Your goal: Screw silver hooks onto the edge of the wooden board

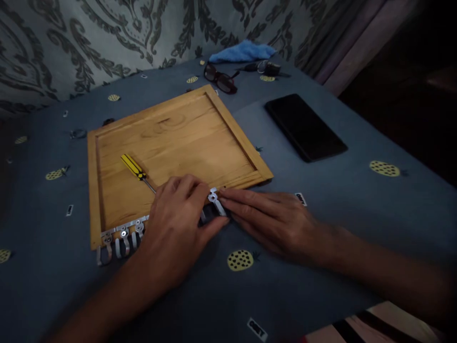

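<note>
A metal hook rail (124, 232) with several curved hooks and crosshead screws lies along the near edge of a wooden framed panel (157, 143). My left hand (176, 228) is closed over the rail, thumb and fingers around its right part. Just beyond the thumb shows the end hook (213, 196). My right hand (271, 216) has its fingers pressed together, tips at that end hook and the frame's edge. Whatever those fingertips may pinch is hidden. A screwdriver (133, 166) with a yellow and black handle rests on the panel, its shaft pointing toward my left hand.
To the right of the panel lies a black phone (305, 126). Behind it are dark-framed glasses (220, 79), a set of keys (266, 68) and a blue cloth (243, 51). A blue tablecloth (321, 295) with pineapple prints covers the table. A patterned curtain (117, 38) hangs behind.
</note>
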A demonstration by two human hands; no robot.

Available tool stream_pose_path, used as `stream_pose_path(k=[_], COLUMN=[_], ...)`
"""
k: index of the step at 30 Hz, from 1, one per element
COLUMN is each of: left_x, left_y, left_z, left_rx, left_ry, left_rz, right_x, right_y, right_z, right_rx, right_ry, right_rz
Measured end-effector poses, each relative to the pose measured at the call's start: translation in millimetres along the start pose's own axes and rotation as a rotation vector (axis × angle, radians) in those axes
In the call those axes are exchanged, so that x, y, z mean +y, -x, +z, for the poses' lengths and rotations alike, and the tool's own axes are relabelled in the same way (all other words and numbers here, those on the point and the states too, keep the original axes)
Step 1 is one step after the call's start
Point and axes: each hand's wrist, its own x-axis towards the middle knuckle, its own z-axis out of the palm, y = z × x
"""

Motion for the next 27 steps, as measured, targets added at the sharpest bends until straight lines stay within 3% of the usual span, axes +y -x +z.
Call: stream_pose_path(k=[10, 15, 21, 27], left_x=[-2, -6, -11, -9], left_y=[1, 0, 0, 0], left_z=[-0.2, -9.7, -20.2, -16.9], left_rx=[-0.041, -0.097, -0.131, -0.147], left_ry=[0.02, 0.119, 0.229, 0.151], left_rz=[-0.019, -0.06, -0.141, -0.12], right_x=[1, 0, 0, -2], right_y=[0, 0, 1, -2], right_z=[6, 5, 4, 3], right_rx=[-0.104, -0.167, -0.169, -0.132], right_ry=[0.015, 0.066, 0.08, 0.095], right_rz=[-0.02, -0.023, -0.022, -0.041])
